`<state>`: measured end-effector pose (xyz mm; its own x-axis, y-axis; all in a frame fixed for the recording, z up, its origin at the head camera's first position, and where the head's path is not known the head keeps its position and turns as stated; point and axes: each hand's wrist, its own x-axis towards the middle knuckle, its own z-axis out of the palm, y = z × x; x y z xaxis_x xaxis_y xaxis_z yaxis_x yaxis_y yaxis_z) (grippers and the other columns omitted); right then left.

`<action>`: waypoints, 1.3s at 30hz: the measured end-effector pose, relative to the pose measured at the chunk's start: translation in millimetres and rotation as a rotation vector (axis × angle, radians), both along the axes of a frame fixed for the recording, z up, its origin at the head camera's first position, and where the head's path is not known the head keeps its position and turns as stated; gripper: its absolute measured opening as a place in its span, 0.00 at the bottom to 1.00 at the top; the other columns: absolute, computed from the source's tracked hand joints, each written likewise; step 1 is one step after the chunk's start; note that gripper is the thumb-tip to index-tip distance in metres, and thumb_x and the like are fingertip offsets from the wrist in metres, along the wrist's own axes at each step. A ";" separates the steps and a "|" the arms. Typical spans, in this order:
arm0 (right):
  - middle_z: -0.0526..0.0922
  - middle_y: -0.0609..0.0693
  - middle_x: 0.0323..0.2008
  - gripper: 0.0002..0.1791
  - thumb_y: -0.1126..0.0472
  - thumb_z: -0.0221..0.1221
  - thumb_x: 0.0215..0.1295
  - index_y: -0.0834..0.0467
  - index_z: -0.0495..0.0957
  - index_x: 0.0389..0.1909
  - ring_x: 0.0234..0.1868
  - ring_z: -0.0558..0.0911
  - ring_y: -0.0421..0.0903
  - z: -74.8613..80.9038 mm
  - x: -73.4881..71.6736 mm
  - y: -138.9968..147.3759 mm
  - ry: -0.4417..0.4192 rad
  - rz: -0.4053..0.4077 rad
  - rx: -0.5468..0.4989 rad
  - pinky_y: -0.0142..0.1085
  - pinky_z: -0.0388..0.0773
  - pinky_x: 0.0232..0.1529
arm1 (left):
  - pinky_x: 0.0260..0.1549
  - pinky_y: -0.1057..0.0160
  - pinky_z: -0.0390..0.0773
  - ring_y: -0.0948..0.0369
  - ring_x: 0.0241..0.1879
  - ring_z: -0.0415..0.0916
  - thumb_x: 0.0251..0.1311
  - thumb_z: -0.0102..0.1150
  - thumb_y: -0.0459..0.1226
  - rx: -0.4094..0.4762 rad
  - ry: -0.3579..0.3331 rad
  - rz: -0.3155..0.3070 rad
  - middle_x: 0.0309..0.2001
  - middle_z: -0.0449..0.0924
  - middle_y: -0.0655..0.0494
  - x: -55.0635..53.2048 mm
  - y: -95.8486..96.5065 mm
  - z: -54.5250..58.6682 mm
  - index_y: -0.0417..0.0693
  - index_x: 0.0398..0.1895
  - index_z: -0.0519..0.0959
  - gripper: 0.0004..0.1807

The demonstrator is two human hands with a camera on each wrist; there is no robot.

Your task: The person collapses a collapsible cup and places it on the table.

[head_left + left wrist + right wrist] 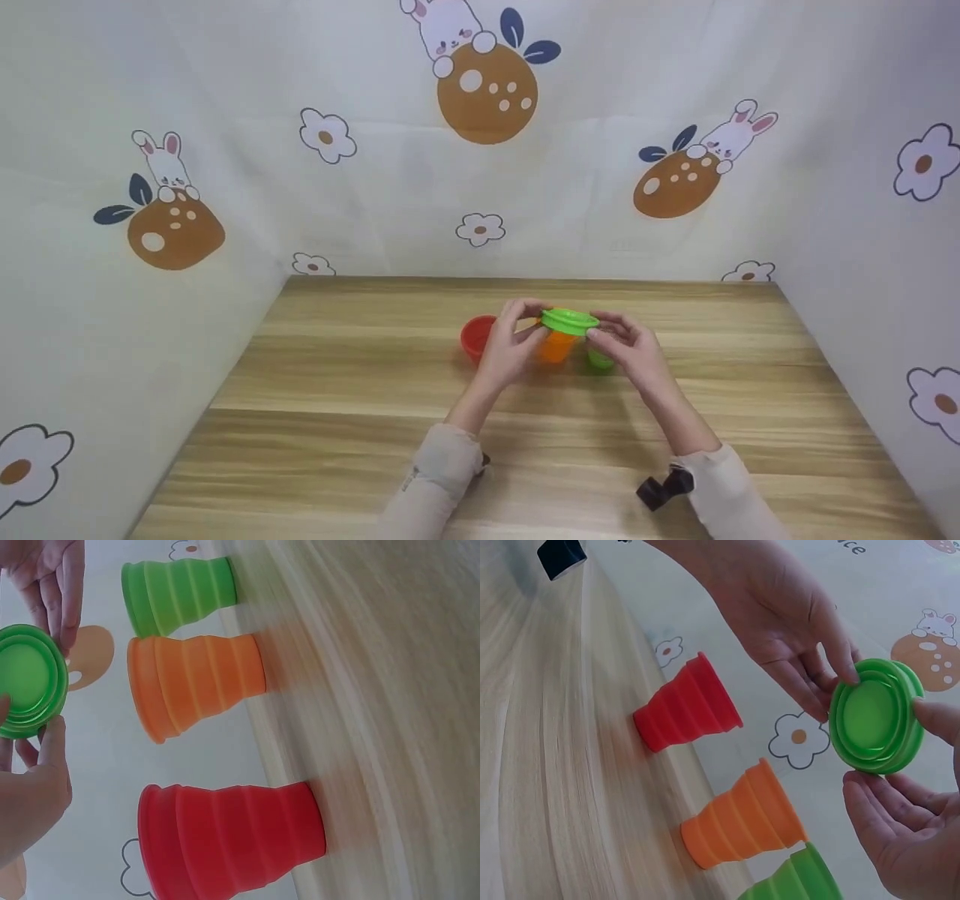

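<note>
A flattened green collapsible cup [570,322] is held in the air between both hands. My left hand [508,351] pinches one side of its rim, while my right hand [634,346] grips the opposite side with thumb and fingers. The concentric folded rings show in the right wrist view, where the green disc [870,716] faces the camera. Behind and below stand three expanded cups, mouths up: a red cup [232,836], an orange cup [195,682] and a green cup [180,596]. In the head view the hands partly cover them.
The cups stand on a wood-grain table [337,450]. Pale cloth [375,187] with rabbit and flower prints hangs behind and at both sides. A black device [664,487] is worn at the right wrist.
</note>
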<state>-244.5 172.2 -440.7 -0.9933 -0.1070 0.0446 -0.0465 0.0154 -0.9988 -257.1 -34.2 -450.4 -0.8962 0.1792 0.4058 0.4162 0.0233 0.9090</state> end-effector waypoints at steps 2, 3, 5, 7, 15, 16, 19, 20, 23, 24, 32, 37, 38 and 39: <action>0.82 0.60 0.54 0.26 0.68 0.61 0.66 0.71 0.69 0.63 0.46 0.84 0.33 -0.7 0.0 0.6 0.024 -0.027 0.008 0.26 0.82 0.51 | 0.61 0.50 0.78 0.48 0.58 0.74 0.64 0.61 0.28 0.020 -0.009 -0.014 0.56 0.73 0.36 -0.1 -1.0 0.1 0.31 0.56 0.73 0.18; 0.81 0.61 0.56 0.26 0.69 0.61 0.65 0.71 0.70 0.63 0.46 0.84 0.33 -1.3 0.0 0.9 0.033 -0.039 0.005 0.26 0.81 0.51 | 0.62 0.50 0.77 0.46 0.59 0.74 0.64 0.61 0.28 0.032 -0.016 -0.021 0.56 0.74 0.36 0.2 -1.4 0.5 0.31 0.57 0.73 0.20; 0.79 0.64 0.59 0.26 0.72 0.61 0.64 0.70 0.70 0.63 0.48 0.83 0.33 -2.4 -0.3 1.7 0.056 -0.058 -0.009 0.26 0.81 0.51 | 0.63 0.50 0.77 0.45 0.60 0.74 0.63 0.61 0.28 0.060 -0.030 -0.031 0.57 0.75 0.34 0.7 -1.4 1.0 0.30 0.58 0.71 0.21; 0.78 0.64 0.60 0.27 0.74 0.61 0.63 0.70 0.70 0.64 0.49 0.83 0.34 -3.4 -0.7 2.8 0.076 -0.070 -0.028 0.27 0.82 0.51 | 0.63 0.51 0.76 0.44 0.61 0.75 0.62 0.62 0.28 0.088 -0.051 -0.028 0.56 0.76 0.33 0.6 -0.6 1.3 0.30 0.57 0.72 0.21; 0.76 0.60 0.64 0.32 0.78 0.61 0.61 0.71 0.65 0.67 0.53 0.81 0.32 -2.8 -1.8 9.5 0.126 -0.086 -0.086 0.27 0.81 0.53 | 0.59 0.59 0.80 0.46 0.58 0.79 0.63 0.60 0.27 0.137 -0.118 0.030 0.54 0.81 0.35 0.2 6.4 3.0 0.30 0.54 0.77 0.16; 0.75 0.62 0.65 0.32 0.78 0.60 0.61 0.72 0.65 0.67 0.53 0.81 0.31 -2.4 -2.1 10.7 0.132 -0.091 -0.089 0.27 0.81 0.54 | 0.59 0.59 0.80 0.47 0.58 0.79 0.63 0.60 0.27 0.134 -0.122 0.028 0.54 0.81 0.35 0.4 7.3 3.8 0.30 0.54 0.77 0.16; 0.71 0.66 0.67 0.33 0.78 0.60 0.60 0.72 0.64 0.67 0.54 0.80 0.29 -0.2 -2.9 14.2 0.149 -0.107 -0.076 0.26 0.79 0.56 | 0.59 0.59 0.79 0.47 0.59 0.79 0.64 0.59 0.26 0.125 -0.127 0.009 0.56 0.81 0.36 1.0 10.4 6.2 0.30 0.55 0.77 0.17; 0.70 0.67 0.68 0.33 0.79 0.60 0.60 0.72 0.64 0.67 0.53 0.80 0.29 0.3 -3.0 15.4 0.154 -0.113 -0.069 0.26 0.79 0.57 | 0.60 0.59 0.79 0.47 0.59 0.79 0.64 0.59 0.26 0.123 -0.130 0.000 0.56 0.81 0.36 1.2 11.4 6.8 0.30 0.56 0.77 0.17; 0.69 0.68 0.68 0.33 0.79 0.60 0.60 0.72 0.64 0.67 0.53 0.80 0.28 1.4 -3.4 19.0 0.163 -0.123 -0.048 0.25 0.78 0.58 | 0.61 0.59 0.78 0.47 0.61 0.78 0.64 0.59 0.27 0.122 -0.140 -0.020 0.58 0.80 0.36 2.0 14.5 7.9 0.30 0.58 0.76 0.19; 0.68 0.69 0.68 0.33 0.80 0.60 0.60 0.72 0.64 0.67 0.53 0.79 0.27 1.6 -3.3 20.0 0.164 -0.124 -0.042 0.25 0.77 0.58 | 0.62 0.59 0.77 0.47 0.61 0.77 0.64 0.59 0.27 0.122 -0.147 -0.026 0.59 0.79 0.36 2.5 15.5 8.1 0.31 0.59 0.76 0.19; 0.67 0.70 0.69 0.33 0.79 0.60 0.60 0.71 0.64 0.68 0.54 0.78 0.27 2.8 -4.2 30.4 0.168 -0.122 -0.018 0.24 0.75 0.60 | 0.64 0.58 0.75 0.46 0.65 0.74 0.65 0.58 0.27 0.132 -0.178 -0.071 0.63 0.76 0.36 4.5 25.3 9.1 0.31 0.63 0.73 0.23; 0.67 0.68 0.69 0.33 0.77 0.60 0.61 0.70 0.64 0.69 0.56 0.78 0.27 2.1 -4.5 38.2 0.179 -0.117 -0.008 0.26 0.73 0.63 | 0.64 0.58 0.75 0.46 0.67 0.72 0.64 0.58 0.25 0.148 -0.201 -0.104 0.64 0.75 0.36 3.4 32.7 8.3 0.31 0.65 0.71 0.25; 0.67 0.67 0.69 0.33 0.77 0.60 0.61 0.70 0.64 0.69 0.56 0.77 0.27 1.6 -4.5 39.8 0.182 -0.114 -0.006 0.26 0.73 0.63 | 0.65 0.57 0.75 0.46 0.67 0.72 0.63 0.58 0.25 0.151 -0.207 -0.109 0.64 0.74 0.36 3.6 34.0 8.2 0.31 0.65 0.71 0.25; 0.68 0.65 0.69 0.34 0.76 0.61 0.61 0.70 0.63 0.69 0.57 0.77 0.27 1.0 -4.3 41.4 0.185 -0.111 -0.006 0.26 0.73 0.63 | 0.65 0.56 0.74 0.46 0.67 0.71 0.63 0.58 0.25 0.155 -0.212 -0.115 0.65 0.74 0.36 3.9 35.2 8.1 0.31 0.65 0.71 0.25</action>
